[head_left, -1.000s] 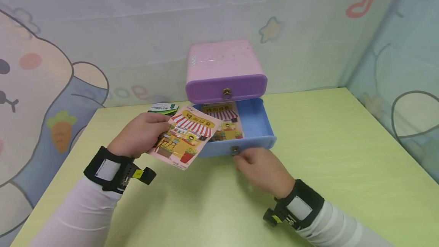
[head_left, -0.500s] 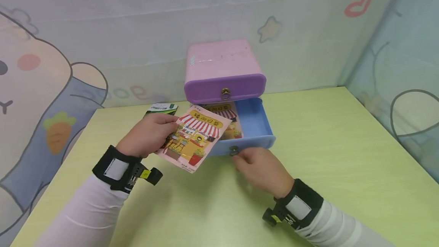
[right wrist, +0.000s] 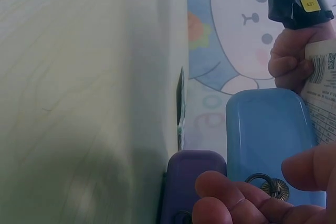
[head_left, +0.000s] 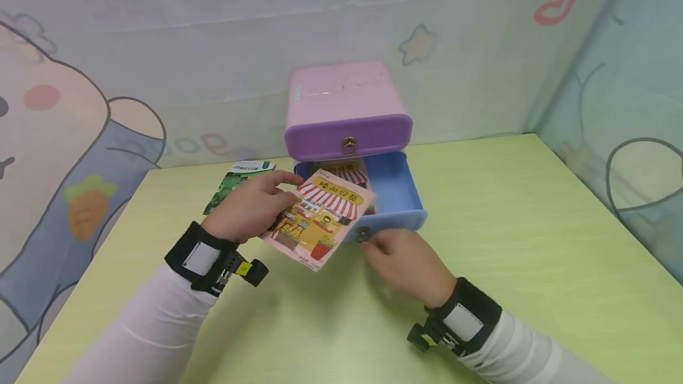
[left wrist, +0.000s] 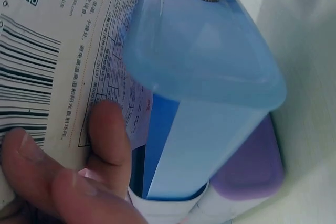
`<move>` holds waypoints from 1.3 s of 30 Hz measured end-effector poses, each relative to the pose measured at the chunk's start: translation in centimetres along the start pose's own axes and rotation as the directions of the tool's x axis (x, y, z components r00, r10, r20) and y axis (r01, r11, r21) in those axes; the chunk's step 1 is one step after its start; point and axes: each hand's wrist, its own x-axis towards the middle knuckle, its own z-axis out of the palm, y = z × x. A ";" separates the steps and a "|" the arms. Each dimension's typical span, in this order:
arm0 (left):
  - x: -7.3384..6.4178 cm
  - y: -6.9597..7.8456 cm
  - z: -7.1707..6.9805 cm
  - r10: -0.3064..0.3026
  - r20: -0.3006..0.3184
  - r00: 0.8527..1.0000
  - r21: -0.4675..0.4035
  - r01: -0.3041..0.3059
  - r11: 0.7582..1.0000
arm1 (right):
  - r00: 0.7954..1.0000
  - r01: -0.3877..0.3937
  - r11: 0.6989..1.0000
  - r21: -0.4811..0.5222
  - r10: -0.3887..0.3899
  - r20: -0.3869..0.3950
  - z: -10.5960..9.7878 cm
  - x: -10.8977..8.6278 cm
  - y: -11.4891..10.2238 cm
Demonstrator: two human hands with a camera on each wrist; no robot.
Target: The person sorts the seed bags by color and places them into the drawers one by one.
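My left hand [head_left: 253, 206] pinches a pink sunflower seed packet [head_left: 322, 218] with a striped awning picture. The packet tilts in front of the pulled-out blue drawer [head_left: 411, 220], overlapping its left part. In the left wrist view, the packet's back shows a barcode [left wrist: 29, 77]. Inside the drawer lies a matching packet [head_left: 347, 173], partly hidden by the held one. My right hand [head_left: 411, 265] is at the drawer front, its curled fingers holding the ring pull [right wrist: 258, 178]. A green packet [head_left: 235, 182] lies on the table beyond my left hand.
The drawer belongs to a pink cabinet [head_left: 341, 90] against the fabric backdrop. Its upper purple drawer [head_left: 379, 133] is closed. Another purple drawer front [right wrist: 197, 174] sits below the blue one. Pale yellow-green tabletop [head_left: 512, 224] extends to the right.
My left hand has carried the seed packet rightward, covering more of the blue drawer and the packet inside. More of the green packet now shows. My right hand stays at the ring pull.
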 end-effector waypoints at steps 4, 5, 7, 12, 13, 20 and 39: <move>0.3 0.3 0.4 0.013 0.004 1.000 -0.013 -0.013 1.000 | 1.000 0.000 1.000 0.002 0.000 0.004 0.0 0.0 -0.1; 0.4 0.3 0.6 0.020 0.002 1.000 -0.010 -0.020 1.000 | 1.000 0.001 1.000 0.004 -0.001 0.005 0.0 0.0 -0.1; 0.5 0.3 0.8 0.033 0.001 0.999 -0.020 -0.033 0.999 | 1.000 0.007 1.000 0.002 -0.007 0.005 0.0 0.0 -0.2; 0.9 0.4 1.5 0.043 -0.009 0.999 -0.075 -0.043 0.996 | 1.000 0.018 1.000 -0.007 -0.018 0.000 0.1 -0.1 -0.2; 0.9 0.4 1.6 0.042 -0.014 0.999 -0.077 -0.043 0.996 | 1.000 0.019 1.000 -0.009 -0.019 0.002 0.0 -0.1 -0.3; 1.6 0.4 2.4 0.042 -0.023 0.999 -0.107 -0.045 0.993 | 1.000 0.017 1.000 -0.016 -0.016 0.005 -0.1 -0.2 -0.2; 2.0 0.3 2.7 0.056 -0.029 0.998 -0.109 -0.059 0.992 | 0.999 0.037 0.999 -0.036 -0.037 -0.020 0.0 0.0 -0.1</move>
